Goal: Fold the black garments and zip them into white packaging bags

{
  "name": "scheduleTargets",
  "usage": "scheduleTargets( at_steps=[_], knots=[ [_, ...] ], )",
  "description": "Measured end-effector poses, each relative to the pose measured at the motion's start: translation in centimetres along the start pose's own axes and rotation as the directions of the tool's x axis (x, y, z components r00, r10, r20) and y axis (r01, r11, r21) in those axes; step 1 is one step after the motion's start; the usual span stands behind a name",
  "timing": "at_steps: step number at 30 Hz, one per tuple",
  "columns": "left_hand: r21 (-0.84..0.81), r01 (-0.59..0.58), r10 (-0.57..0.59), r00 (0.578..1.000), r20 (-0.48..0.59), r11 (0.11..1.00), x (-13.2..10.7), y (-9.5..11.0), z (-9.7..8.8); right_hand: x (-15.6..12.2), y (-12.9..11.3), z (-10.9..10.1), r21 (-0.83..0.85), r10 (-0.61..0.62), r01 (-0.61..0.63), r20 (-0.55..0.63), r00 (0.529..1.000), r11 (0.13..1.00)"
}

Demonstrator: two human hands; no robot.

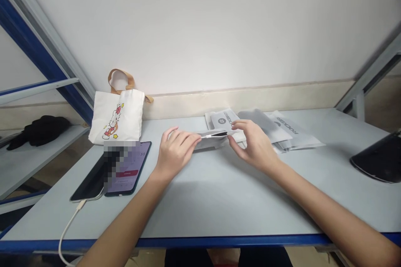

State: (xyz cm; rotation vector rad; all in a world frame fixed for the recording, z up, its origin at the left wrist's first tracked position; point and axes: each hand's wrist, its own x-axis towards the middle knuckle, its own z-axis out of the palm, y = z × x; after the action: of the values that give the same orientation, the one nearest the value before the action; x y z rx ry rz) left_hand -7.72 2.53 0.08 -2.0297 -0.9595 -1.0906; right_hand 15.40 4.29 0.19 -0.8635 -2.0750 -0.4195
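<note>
The left hand [175, 152] and the right hand [253, 146] are both gripping a flat white mailer [213, 134] between their fingertips, parting its dark opening, just in front of a pile of printed mailers [266, 127] lying on the worktop [219, 204].

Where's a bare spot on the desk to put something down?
The biggest bare patch is the front of the desk, between the phone and the black object, below the left hand and right hand. A smaller one lies between the tote bag and the packets. The packet between the hands and those packets make it crowded.
</note>
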Motion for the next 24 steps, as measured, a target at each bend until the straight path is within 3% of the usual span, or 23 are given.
scheduleTargets(
  at_steps=[7,19,24],
  knots=[
    [-0.021,-0.099,0.098,0.995,-0.033,0.995,-0.1,1.6,0.3,0.0,-2.3,0.5,0.002,-0.239,0.239,-0.057,0.969,0.971],
    [0.044,-0.152,0.153,0.988,-0.036,0.987,-0.2,1.6,0.3,0.0,-1.5,0.6,-0.024,-0.236,0.237,0.042,0.971,0.971],
    [0.08,-0.089,0.093,0.995,-0.043,0.993,0.3,1.1,0.5,0.5,1.0,0.2,-0.162,-0.151,0.157,0.045,0.987,0.974]
  ],
)
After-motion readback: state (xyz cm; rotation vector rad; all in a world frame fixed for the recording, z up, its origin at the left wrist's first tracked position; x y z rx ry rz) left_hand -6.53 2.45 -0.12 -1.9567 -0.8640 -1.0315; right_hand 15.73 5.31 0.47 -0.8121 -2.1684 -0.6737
